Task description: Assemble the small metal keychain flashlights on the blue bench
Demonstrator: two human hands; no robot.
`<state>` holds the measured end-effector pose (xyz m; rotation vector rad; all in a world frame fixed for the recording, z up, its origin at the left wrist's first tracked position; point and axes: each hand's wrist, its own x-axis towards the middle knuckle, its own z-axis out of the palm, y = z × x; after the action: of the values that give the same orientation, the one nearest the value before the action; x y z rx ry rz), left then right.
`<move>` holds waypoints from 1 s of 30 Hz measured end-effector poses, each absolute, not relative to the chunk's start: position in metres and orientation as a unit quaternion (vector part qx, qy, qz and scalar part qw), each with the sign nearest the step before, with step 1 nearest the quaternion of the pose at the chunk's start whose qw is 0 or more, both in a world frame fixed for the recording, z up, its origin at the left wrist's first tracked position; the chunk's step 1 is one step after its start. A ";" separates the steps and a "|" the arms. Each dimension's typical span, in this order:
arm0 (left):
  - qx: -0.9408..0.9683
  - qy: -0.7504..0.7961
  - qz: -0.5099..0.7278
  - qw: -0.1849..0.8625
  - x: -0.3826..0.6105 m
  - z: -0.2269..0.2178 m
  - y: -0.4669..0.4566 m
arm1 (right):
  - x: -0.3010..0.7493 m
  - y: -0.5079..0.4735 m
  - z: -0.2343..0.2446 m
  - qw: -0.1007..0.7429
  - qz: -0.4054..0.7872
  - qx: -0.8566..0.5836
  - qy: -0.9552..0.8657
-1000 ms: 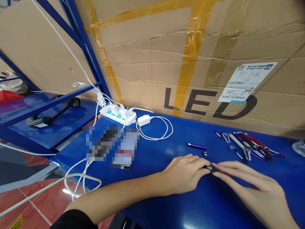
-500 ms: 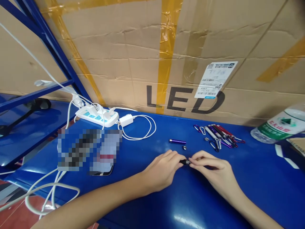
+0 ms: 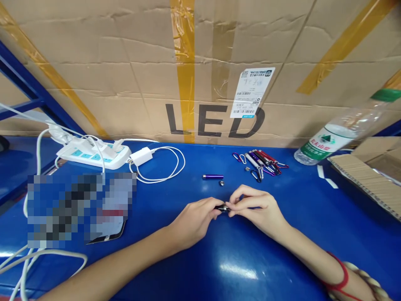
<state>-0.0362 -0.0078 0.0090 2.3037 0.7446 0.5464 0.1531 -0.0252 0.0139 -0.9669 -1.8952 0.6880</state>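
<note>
Between my two hands is a small black cylinder (image 3: pixel 222 207) with a silvery end; most of it is covered by fingers. My left hand (image 3: pixel 196 219) pinches its black side. At the silvery end, the fingertips of my right hand (image 3: pixel 255 209) are closed. Just beyond them lies a purple metal tube (image 3: pixel 213 177) with a silvery tip, and beside it a tiny silver ring-like piece (image 3: pixel 222 183). Farther right is a bunch of coloured metal penlights (image 3: pixel 261 161) with carabiner clips (image 3: pixel 239 157).
A white power strip (image 3: pixel 94 154) with a charger (image 3: pixel 141 156) and loose cables is at the back left, near a phone (image 3: pixel 114 230). A large plastic bottle (image 3: pixel 332 138) leans by an open carton (image 3: pixel 363 179). A big cardboard box (image 3: pixel 134 100) walls off the back of the blue table (image 3: pixel 175 271).
The head view has swung right, so everything sits further left and the bottle and carton show more. Both hands still pinch the black cylinder.
</note>
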 end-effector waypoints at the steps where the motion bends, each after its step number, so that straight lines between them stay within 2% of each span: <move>1: 0.877 0.281 0.207 0.331 -0.036 0.009 -0.008 | 0.154 -0.025 0.014 0.433 0.265 -0.382 -0.772; 9: 0.878 0.271 0.220 0.327 -0.035 0.003 -0.011 | 0.153 -0.024 0.015 0.405 0.247 -0.382 -0.793; 22: 0.889 0.269 0.308 0.204 -0.035 -0.010 -0.015 | 0.139 -0.033 0.020 0.407 0.349 -0.496 -0.683; 30: 0.902 0.271 0.303 0.146 -0.036 -0.006 -0.013 | 0.142 -0.032 0.018 0.382 0.375 -0.523 -0.663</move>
<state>-0.0359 -0.0133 -0.0057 2.5971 0.7816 0.8721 0.1419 -0.0322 0.0175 -1.3336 -1.6925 0.9567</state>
